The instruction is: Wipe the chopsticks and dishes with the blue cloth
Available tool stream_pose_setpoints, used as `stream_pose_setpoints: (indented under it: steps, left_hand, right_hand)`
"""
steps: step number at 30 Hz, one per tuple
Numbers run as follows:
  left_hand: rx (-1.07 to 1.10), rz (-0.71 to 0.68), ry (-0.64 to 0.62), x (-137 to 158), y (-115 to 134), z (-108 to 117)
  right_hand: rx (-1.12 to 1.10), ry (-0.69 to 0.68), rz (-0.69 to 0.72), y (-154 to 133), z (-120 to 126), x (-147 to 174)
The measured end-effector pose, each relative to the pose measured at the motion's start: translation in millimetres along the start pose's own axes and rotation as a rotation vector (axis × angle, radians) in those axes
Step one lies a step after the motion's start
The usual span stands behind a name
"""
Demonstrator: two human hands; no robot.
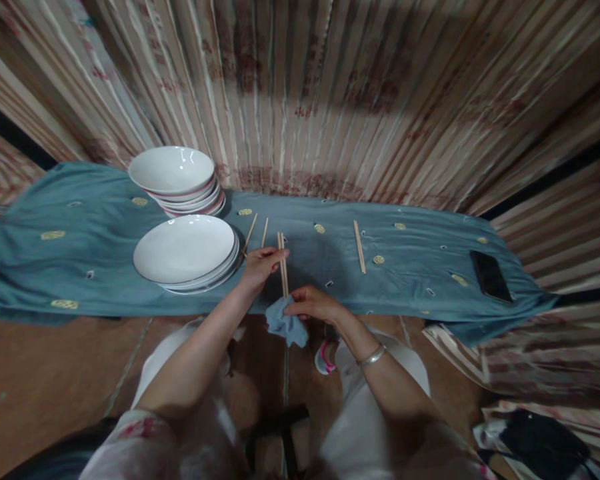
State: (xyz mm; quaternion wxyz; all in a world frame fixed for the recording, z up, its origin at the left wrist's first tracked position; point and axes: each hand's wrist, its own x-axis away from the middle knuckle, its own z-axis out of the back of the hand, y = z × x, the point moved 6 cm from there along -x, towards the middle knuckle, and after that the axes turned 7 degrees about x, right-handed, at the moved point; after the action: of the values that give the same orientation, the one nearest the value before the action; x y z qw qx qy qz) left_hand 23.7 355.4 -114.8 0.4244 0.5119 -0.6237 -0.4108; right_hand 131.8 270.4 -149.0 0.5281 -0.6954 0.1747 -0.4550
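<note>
My left hand grips a pair of wooden chopsticks near their upper part, fingers closed round them. At their lower end, my right hand pinches a light blue cloth that wraps the tips and hangs past the table's front edge. Just left of my left hand, two more chopsticks lie apart on the blue tablecloth, one of them partly behind the hand or plates. Another pair of chopsticks lies side by side to the right of my hands.
A stack of white oval plates stands left of my hands, with a stack of white bowls behind it. A black phone lies at the right end of the blue tablecloth. Patterned curtains hang along the back.
</note>
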Motion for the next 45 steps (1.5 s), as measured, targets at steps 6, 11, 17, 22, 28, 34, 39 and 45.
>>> stream_pose_setpoints:
  steps: [6, 11, 17, 22, 28, 34, 39, 45]
  left_hand:
    - [0.032, -0.017, 0.021, -5, 4, -1]
    - [0.065, -0.03, 0.043, -11, 7, -1]
    - [0.086, -0.012, 0.036, -16, 2, -8]
    - [0.082, 0.023, 0.014, -19, -13, -22]
    - [0.109, 0.061, 0.028, -23, -25, -36]
    - [0.121, 0.08, 0.036, -25, -32, -48]
    - [0.12, 0.1, 0.06, -25, -40, -53]
    - [0.079, 0.085, 0.076, -28, -45, -60]
  right_hand:
    - [0.148, -0.042, -0.005, 5, 0, 0]
    - [0.498, -0.019, 0.016, 4, 16, 9]
    - [0.461, 0.113, 0.059, 0, 52, 28]
    - [0.359, 0.294, 0.1, -4, 72, 36]
    - [0.356, 0.474, 0.172, -6, 91, 38]
    - [0.462, 0.443, 0.123, -3, 103, 48]
    - [0.611, 0.49, 0.13, -13, 98, 52]
    - [0.845, 0.64, 0.062, -26, 90, 55]
